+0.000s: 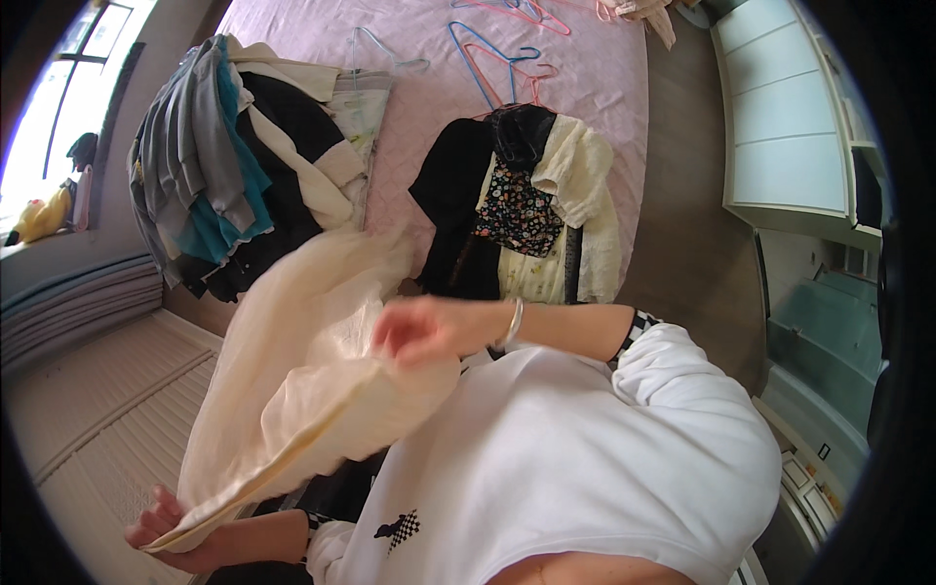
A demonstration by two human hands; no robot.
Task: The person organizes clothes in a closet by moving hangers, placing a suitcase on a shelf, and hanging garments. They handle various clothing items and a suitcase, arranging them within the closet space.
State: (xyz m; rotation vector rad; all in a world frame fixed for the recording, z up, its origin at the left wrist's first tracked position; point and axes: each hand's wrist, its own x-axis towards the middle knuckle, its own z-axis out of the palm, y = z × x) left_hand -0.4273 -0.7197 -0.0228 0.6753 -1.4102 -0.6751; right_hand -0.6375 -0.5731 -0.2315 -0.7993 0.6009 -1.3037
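Observation:
A sheer cream garment (314,373) with a pale yellow edge hangs spread between my hands, in front of my body. At the lower left, my left hand (172,530) grips one end of that edge, fingers closed round it. My right hand (417,333), with a silver bangle at the wrist, is near the garment's other end; it is blurred, so its hold on the cloth is unclear. Beyond lie a pile of grey, teal, black and cream clothes (219,161) on the bed's left and a second pile (519,197) with black, floral and cream lace pieces at centre.
Blue and pink plastic hangers (504,62) and a pale blue hanger (387,55) lie on the pink bedspread (417,110). More hangers and a pinkish cloth (647,14) are at the far edge. A window with a yellow plush toy (42,216) is left; a white cabinet (786,110) stands right.

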